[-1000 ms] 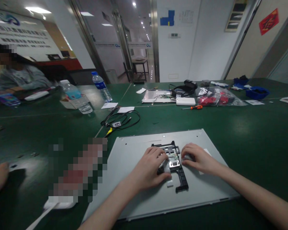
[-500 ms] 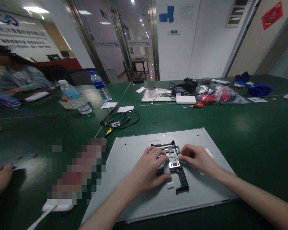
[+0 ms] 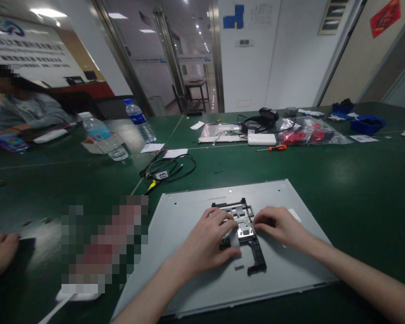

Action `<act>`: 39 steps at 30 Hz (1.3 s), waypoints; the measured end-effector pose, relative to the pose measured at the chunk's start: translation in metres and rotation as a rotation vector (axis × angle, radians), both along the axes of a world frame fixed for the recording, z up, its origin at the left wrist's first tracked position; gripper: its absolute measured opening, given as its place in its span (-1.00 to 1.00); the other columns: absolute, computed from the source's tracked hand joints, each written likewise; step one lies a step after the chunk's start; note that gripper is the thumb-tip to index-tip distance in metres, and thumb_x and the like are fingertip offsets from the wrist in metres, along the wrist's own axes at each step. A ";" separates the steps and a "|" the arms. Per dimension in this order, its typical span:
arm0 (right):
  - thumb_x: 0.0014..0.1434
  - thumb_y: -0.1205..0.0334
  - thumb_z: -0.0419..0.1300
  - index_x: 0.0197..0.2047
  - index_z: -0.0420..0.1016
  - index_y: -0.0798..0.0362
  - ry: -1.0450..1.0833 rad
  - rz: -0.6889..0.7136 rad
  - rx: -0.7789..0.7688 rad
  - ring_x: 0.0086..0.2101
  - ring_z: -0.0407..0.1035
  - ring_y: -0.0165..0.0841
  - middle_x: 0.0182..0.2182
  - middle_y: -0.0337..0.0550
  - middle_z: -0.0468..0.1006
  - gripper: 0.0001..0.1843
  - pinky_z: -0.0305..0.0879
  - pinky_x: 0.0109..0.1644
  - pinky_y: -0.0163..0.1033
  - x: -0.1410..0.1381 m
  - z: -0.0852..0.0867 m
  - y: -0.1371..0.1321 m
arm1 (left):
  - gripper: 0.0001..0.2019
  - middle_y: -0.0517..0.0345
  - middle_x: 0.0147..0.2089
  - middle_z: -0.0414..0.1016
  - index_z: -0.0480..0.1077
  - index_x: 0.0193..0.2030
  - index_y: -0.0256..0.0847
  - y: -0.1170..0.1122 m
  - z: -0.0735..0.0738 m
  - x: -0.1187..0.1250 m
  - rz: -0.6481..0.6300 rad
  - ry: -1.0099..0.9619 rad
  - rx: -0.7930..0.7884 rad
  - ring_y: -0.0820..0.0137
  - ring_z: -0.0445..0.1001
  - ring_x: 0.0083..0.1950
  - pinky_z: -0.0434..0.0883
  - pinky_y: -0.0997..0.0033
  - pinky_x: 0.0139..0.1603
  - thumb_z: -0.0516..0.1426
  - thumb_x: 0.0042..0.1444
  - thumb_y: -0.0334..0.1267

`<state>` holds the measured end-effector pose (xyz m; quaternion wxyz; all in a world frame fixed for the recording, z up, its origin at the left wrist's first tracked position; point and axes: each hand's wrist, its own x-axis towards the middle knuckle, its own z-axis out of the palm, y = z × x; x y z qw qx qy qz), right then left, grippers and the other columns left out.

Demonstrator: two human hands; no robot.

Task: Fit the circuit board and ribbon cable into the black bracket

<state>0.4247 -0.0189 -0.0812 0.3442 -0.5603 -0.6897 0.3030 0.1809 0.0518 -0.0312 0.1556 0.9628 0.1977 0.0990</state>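
The green desk (image 3: 340, 180) carries a grey metal back panel (image 3: 189, 279) at its near edge. Both hands work at the panel's middle. The left hand (image 3: 205, 240) lies curled over the left side of a black bracket (image 3: 256, 256); whether it grips or only presses I cannot tell. The right hand (image 3: 280, 225) has its fingertips pinched narrow at the right edge of the small circuit board (image 3: 245, 232) seated in that bracket. Good practice here seems to be even pressure from the left hand to steady the bracket, while the right handles the board by its edges and not its components.
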 end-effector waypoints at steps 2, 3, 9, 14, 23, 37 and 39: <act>0.21 0.32 0.25 -0.29 0.59 0.02 -0.024 -0.006 0.009 -0.32 0.43 -0.34 -0.34 -0.17 0.61 -0.93 0.29 -0.23 -0.22 0.001 0.002 0.000 | -0.56 0.03 0.02 0.46 0.41 0.02 -0.12 0.000 0.001 0.000 -0.003 -0.004 -0.002 0.11 0.38 0.08 0.24 -0.07 0.20 0.34 0.03 -0.04; 0.21 0.32 0.25 -0.29 0.59 0.02 -0.032 -0.011 0.011 -0.34 0.43 -0.34 -0.35 -0.17 0.61 -0.92 0.28 -0.25 -0.22 0.001 0.002 0.000 | -0.56 0.03 0.02 0.46 0.41 0.02 -0.12 0.000 0.001 0.000 -0.005 -0.011 -0.003 0.11 0.38 0.08 0.24 -0.07 0.20 0.34 0.03 -0.03; 0.24 0.21 0.27 -0.17 0.58 0.01 -0.054 -0.046 0.017 -0.44 0.38 -0.35 -0.44 -0.21 0.56 -0.89 0.24 -0.34 -0.22 0.005 -0.004 0.000 | -0.53 0.02 0.02 0.45 0.40 0.05 -0.10 0.002 0.005 -0.001 -0.005 -0.027 -0.005 0.12 0.39 0.07 0.23 -0.08 0.21 0.33 0.04 -0.01; 0.26 0.17 0.25 -0.14 0.55 0.01 -0.064 -0.062 0.054 -0.39 0.41 -0.35 -0.32 -0.15 0.58 -0.86 0.29 -0.32 -0.23 0.007 -0.005 0.000 | -0.53 0.04 -0.04 0.47 0.41 0.04 -0.11 0.004 0.005 -0.001 -0.002 -0.049 -0.015 0.15 0.40 0.02 0.25 -0.05 0.18 0.32 0.04 0.03; 0.36 0.21 0.12 0.03 0.45 0.02 -0.279 0.109 0.442 -0.09 0.41 -0.22 -0.07 -0.04 0.55 -0.79 0.32 -0.02 -0.07 -0.007 0.015 -0.021 | -0.83 0.07 -0.17 0.54 0.42 -0.08 -0.18 0.009 -0.013 0.000 0.047 -0.133 -0.034 0.25 0.46 -0.11 0.33 0.09 0.02 0.06 0.25 -0.40; 0.38 -0.12 0.04 0.22 0.35 0.15 -0.483 0.538 0.427 0.12 0.31 -0.19 0.11 0.03 0.50 -0.43 0.08 0.30 -0.08 -0.045 0.013 -0.040 | -0.95 0.12 -0.23 0.57 0.42 -0.21 -0.16 0.003 -0.028 0.005 0.172 -0.248 -0.080 0.26 0.48 -0.17 0.36 0.13 -0.10 0.16 0.19 -0.30; 0.38 -0.13 0.03 0.24 0.33 0.15 -0.472 0.547 0.403 0.13 0.30 -0.19 0.14 0.03 0.48 -0.42 0.09 0.30 -0.08 -0.045 0.013 -0.040 | -0.95 0.10 -0.22 0.56 0.41 -0.22 -0.17 0.002 -0.027 0.005 0.167 -0.251 -0.053 0.25 0.47 -0.16 0.36 0.13 -0.10 0.15 0.19 -0.29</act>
